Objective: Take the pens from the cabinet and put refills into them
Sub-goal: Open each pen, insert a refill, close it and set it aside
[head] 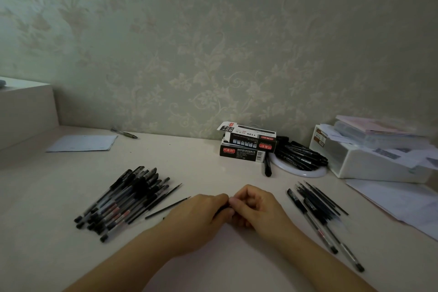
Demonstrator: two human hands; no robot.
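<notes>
My left hand (pixel 201 214) and my right hand (pixel 257 206) meet at the middle of the pale desk (pixel 213 168), fingers curled together round a dark pen (pixel 221 211) that is mostly hidden between them. A pile of black-capped pens (pixel 123 199) lies to the left. Loose thin refills (pixel 167 207) lie beside that pile. To the right lie a few pens and refills (pixel 317 206) in a loose row.
Two stacked refill boxes (pixel 246 143) stand at the back by the wall. Beside them a white round dish holds several black pens (pixel 301 154). A white storage box (pixel 369 152) with papers sits far right, a paper sheet (pixel 81 143) and a single pen (pixel 124 133) far left.
</notes>
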